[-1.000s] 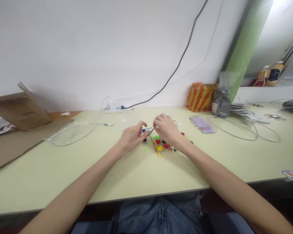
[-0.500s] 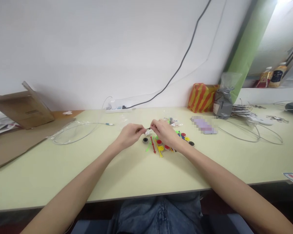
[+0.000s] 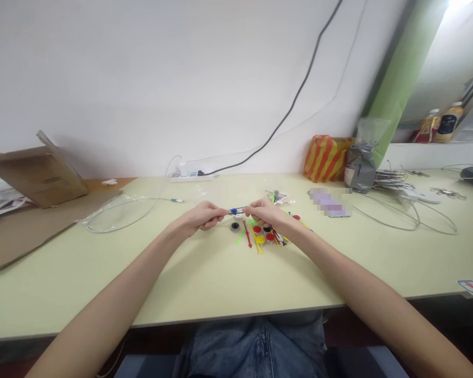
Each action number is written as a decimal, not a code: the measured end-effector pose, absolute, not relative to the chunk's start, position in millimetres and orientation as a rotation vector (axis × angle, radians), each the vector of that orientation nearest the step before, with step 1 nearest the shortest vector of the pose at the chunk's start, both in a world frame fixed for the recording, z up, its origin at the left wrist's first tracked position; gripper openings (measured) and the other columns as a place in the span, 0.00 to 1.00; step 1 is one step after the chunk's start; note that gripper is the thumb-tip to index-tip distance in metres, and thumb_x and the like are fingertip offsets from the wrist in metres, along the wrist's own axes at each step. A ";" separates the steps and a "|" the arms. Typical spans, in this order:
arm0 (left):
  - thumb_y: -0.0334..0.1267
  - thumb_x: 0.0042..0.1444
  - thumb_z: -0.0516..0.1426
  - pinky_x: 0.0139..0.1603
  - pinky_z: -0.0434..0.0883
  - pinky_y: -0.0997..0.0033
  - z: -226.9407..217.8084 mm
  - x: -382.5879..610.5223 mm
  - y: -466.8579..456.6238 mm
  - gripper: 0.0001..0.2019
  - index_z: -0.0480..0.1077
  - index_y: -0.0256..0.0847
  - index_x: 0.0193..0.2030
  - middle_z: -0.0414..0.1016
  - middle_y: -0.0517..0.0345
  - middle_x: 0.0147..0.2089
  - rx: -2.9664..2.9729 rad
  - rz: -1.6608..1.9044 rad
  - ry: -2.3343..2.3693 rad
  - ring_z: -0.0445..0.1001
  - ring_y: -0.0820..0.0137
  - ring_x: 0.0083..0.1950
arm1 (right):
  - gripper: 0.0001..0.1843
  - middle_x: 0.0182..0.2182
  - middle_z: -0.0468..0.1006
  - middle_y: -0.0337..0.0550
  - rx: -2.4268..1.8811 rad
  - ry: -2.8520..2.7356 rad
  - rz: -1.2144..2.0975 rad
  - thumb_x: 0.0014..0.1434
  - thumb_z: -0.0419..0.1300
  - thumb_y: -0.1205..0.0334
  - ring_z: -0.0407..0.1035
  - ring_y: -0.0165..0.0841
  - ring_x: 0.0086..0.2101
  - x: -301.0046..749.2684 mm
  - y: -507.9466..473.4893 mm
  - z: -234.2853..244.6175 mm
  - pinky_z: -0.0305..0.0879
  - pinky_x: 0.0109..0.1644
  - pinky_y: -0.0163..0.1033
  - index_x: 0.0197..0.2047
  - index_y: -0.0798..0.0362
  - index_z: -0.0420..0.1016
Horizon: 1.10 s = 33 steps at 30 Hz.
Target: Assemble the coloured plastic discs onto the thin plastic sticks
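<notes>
My left hand (image 3: 207, 215) is closed in a pinch on the left end of a thin blue plastic arrow (image 3: 234, 211). Its right end is pinched by my right hand (image 3: 262, 211), so the piece spans the gap above the table. Below it lie a round piece with a black centre (image 3: 235, 227), a red arrow (image 3: 247, 235) and a yellow arrow (image 3: 256, 240). Several round pieces with red or yellow tops, such as a yellow one (image 3: 260, 239), lie beside them. My right hand and forearm hide part of this pile.
A clear plastic bag of small parts (image 3: 276, 197) lies behind my right hand. Farther right are a blurred purple item (image 3: 333, 203) and a striped bag (image 3: 319, 157). A power strip (image 3: 191, 177) stands by the wall. At left are a coiled cable (image 3: 118, 228) and cardboard (image 3: 43, 226).
A small dark piece was between my fingertips; now the blue arrow is there. My left hand has shifted slightly left, and the gap between the hands is wider.
</notes>
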<state>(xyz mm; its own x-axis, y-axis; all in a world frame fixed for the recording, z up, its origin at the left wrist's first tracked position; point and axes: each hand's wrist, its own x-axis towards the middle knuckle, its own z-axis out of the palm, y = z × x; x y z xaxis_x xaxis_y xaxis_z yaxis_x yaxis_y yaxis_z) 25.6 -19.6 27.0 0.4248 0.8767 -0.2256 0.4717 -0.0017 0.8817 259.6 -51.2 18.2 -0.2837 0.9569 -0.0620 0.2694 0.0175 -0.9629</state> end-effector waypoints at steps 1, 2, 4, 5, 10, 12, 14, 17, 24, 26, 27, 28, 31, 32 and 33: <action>0.52 0.54 0.64 0.20 0.41 0.74 27.2 25.8 -19.8 0.21 0.66 0.38 0.22 0.54 0.66 0.13 1.645 0.468 1.226 0.44 0.80 0.17 | 0.12 0.16 0.51 0.27 -1.302 -1.613 1.325 0.57 0.61 0.56 0.40 0.22 0.18 259.7 -50.9 17.7 0.34 0.21 0.34 0.27 0.53 0.68; 0.52 0.53 0.64 0.20 0.41 0.74 27.5 26.0 -20.0 0.21 0.67 0.38 0.23 0.54 0.66 0.13 1.657 0.451 1.253 0.44 0.80 0.17 | 0.12 0.15 0.50 0.26 -1.330 -1.619 1.325 0.57 0.61 0.57 0.40 0.22 0.18 259.9 -50.2 16.9 0.34 0.21 0.34 0.27 0.53 0.68; 0.54 0.50 0.66 0.20 0.41 0.73 27.9 26.1 -20.3 0.21 0.68 0.37 0.23 0.54 0.66 0.13 1.689 0.418 1.303 0.45 0.80 0.17 | 0.11 0.15 0.49 0.26 -1.377 -1.680 1.270 0.57 0.61 0.57 0.40 0.23 0.18 260.4 -48.1 14.8 0.35 0.21 0.34 0.26 0.53 0.69; 0.54 0.49 0.66 0.20 0.41 0.73 27.9 26.1 -20.3 0.22 0.69 0.37 0.23 0.55 0.66 0.13 1.706 0.404 1.318 0.45 0.80 0.17 | 0.12 0.14 0.49 0.27 -1.392 -1.726 1.222 0.57 0.61 0.57 0.40 0.23 0.18 260.6 -46.9 13.7 0.35 0.21 0.34 0.25 0.54 0.69; 0.56 0.49 0.65 0.20 0.42 0.73 27.0 26.0 -18.9 0.23 0.68 0.37 0.21 0.57 0.64 0.13 1.746 0.396 1.342 0.47 0.79 0.18 | 0.15 0.15 0.52 0.29 -1.420 -1.920 0.956 0.55 0.60 0.55 0.45 0.23 0.19 260.8 -44.1 11.5 0.41 0.22 0.34 0.22 0.54 0.69; 0.56 0.49 0.65 0.20 0.43 0.73 26.7 26.1 -18.6 0.23 0.68 0.37 0.21 0.57 0.64 0.13 1.750 0.397 1.347 0.48 0.78 0.18 | 0.16 0.15 0.54 0.30 -1.430 -1.960 0.883 0.55 0.60 0.54 0.47 0.24 0.19 260.3 -44.0 11.9 0.43 0.23 0.35 0.21 0.54 0.68; 0.55 0.49 0.65 0.21 0.44 0.73 26.4 26.2 -18.7 0.23 0.67 0.37 0.20 0.58 0.64 0.14 1.762 0.388 1.349 0.49 0.78 0.18 | 0.17 0.15 0.55 0.31 -1.443 -1.993 0.839 0.55 0.59 0.54 0.48 0.24 0.19 259.4 -43.9 12.1 0.44 0.23 0.35 0.20 0.54 0.65; 0.55 0.49 0.64 0.21 0.44 0.72 25.7 26.4 -18.9 0.23 0.66 0.38 0.19 0.58 0.63 0.14 1.795 0.366 1.354 0.49 0.78 0.18 | 0.18 0.15 0.56 0.32 -1.464 -2.035 0.816 0.55 0.59 0.54 0.50 0.25 0.20 257.9 -43.0 11.2 0.46 0.24 0.35 0.19 0.53 0.63; 0.55 0.48 0.64 0.21 0.44 0.71 21.6 25.4 -16.8 0.25 0.62 0.39 0.16 0.56 0.64 0.14 1.849 0.338 1.344 0.48 0.78 0.18 | 0.19 0.15 0.56 0.33 -1.510 -2.148 0.692 0.55 0.59 0.56 0.50 0.26 0.20 255.1 -39.1 7.5 0.47 0.25 0.35 0.17 0.52 0.60; 0.55 0.49 0.63 0.21 0.44 0.71 21.2 25.9 -16.8 0.25 0.62 0.39 0.16 0.55 0.64 0.14 1.842 0.327 1.353 0.48 0.78 0.18 | 0.19 0.15 0.56 0.33 -1.523 -2.165 0.676 0.55 0.59 0.57 0.51 0.26 0.20 254.8 -38.2 7.8 0.48 0.25 0.35 0.18 0.52 0.60; 0.55 0.49 0.63 0.21 0.44 0.71 21.4 26.5 -17.3 0.24 0.62 0.39 0.16 0.56 0.64 0.14 1.838 0.325 1.358 0.48 0.78 0.18 | 0.19 0.15 0.56 0.33 -1.534 -2.166 0.668 0.56 0.59 0.57 0.51 0.26 0.21 254.8 -37.9 8.2 0.48 0.25 0.35 0.18 0.52 0.61; 0.54 0.49 0.63 0.22 0.45 0.71 21.9 27.3 -18.0 0.24 0.62 0.39 0.16 0.56 0.64 0.14 1.835 0.325 1.361 0.49 0.78 0.18 | 0.19 0.15 0.56 0.33 -1.546 -2.164 0.660 0.55 0.59 0.57 0.51 0.27 0.21 254.8 -37.5 8.6 0.48 0.26 0.35 0.18 0.52 0.60; 0.53 0.49 0.63 0.22 0.46 0.70 24.1 30.0 -20.9 0.24 0.62 0.39 0.16 0.56 0.63 0.14 1.824 0.327 1.368 0.50 0.78 0.18 | 0.20 0.15 0.54 0.32 -1.561 -2.166 0.651 0.55 0.60 0.57 0.51 0.27 0.21 255.3 -36.5 9.5 0.47 0.26 0.36 0.17 0.52 0.58; 0.53 0.48 0.64 0.22 0.46 0.71 24.8 30.7 -21.7 0.24 0.62 0.39 0.16 0.56 0.63 0.13 1.820 0.327 1.366 0.50 0.78 0.18 | 0.20 0.15 0.53 0.32 -1.560 -2.170 0.656 0.55 0.60 0.57 0.50 0.27 0.21 255.5 -36.2 9.5 0.47 0.26 0.36 0.17 0.52 0.57; 0.53 0.48 0.64 0.22 0.46 0.71 25.4 31.0 -22.3 0.24 0.62 0.39 0.15 0.56 0.63 0.13 1.816 0.325 1.365 0.50 0.78 0.18 | 0.21 0.15 0.53 0.32 -1.557 -2.173 0.667 0.55 0.60 0.57 0.50 0.26 0.21 255.7 -36.0 9.5 0.47 0.26 0.36 0.17 0.51 0.57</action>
<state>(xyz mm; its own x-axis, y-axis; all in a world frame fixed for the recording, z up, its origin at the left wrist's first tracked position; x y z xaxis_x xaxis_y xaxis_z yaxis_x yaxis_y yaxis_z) 31.0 -22.3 25.4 0.3787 0.8884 -0.2597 0.6764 -0.0741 0.7328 255.7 -36.0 9.5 -0.3111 0.9498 0.0339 0.7674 0.2721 -0.5806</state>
